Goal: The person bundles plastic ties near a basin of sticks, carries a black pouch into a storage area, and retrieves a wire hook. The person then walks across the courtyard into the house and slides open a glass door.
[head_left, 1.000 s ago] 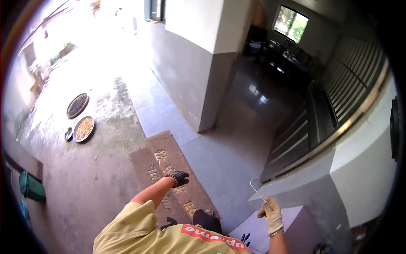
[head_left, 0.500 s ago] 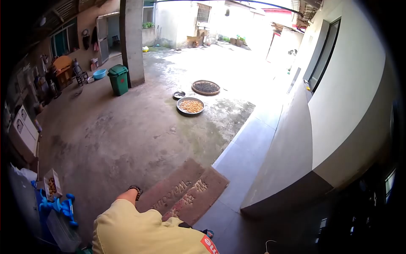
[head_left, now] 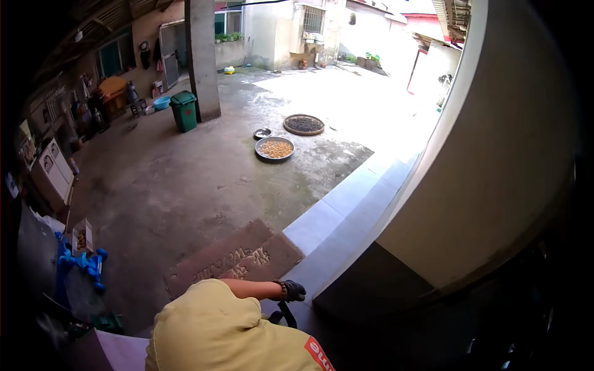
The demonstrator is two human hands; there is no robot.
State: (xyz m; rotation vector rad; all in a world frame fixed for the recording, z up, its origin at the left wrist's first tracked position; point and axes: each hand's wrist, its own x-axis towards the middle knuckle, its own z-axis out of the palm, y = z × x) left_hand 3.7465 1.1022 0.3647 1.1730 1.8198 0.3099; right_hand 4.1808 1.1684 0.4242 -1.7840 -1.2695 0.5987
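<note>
My left hand [head_left: 294,290], in a dark glove with a beaded bracelet at the wrist, reaches across in front of my body. Its fingers look curled; what they hold, if anything, cannot be made out. Just below the wrist is a black strap [head_left: 284,315], and I cannot tell whether the hand touches it. My yellow shirt [head_left: 229,328] with a red label fills the bottom of the view. Beyond the forearm lies a brown welcome mat [head_left: 210,263]. My right hand is out of view.
A wall corner [head_left: 371,278] rises close on the right beside a pale tiled step [head_left: 315,226]. Ahead on the concrete stand a pan of yellow pieces [head_left: 275,148], a small bowl [head_left: 262,133] and a dark-filled basket [head_left: 304,124]. Blue dumbbells [head_left: 93,269] lie left; a green bin [head_left: 184,111] stands by a pillar.
My left forearm has swung from pointing forward, out to the left, to reaching across to the right, and the gloved hand now shows. The view has shifted, with the wall looming nearer.
</note>
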